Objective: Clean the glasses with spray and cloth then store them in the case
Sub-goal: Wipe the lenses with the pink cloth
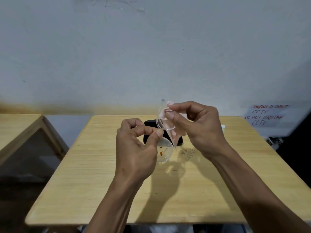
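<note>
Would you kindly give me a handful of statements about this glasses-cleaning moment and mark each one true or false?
1. The right hand pinches a pink cloth against the clear glasses. True.
2. The left hand rests flat on the table. False: it is raised, its thumb and fingers pinching the glasses by the lower lens.
3. The black case lies on the table behind the hands. True.
4. The glasses are already stored in the case. False: both hands hold them above the table.
5. The handwritten sign on the wall is at the left. False: it is at the right.
</note>
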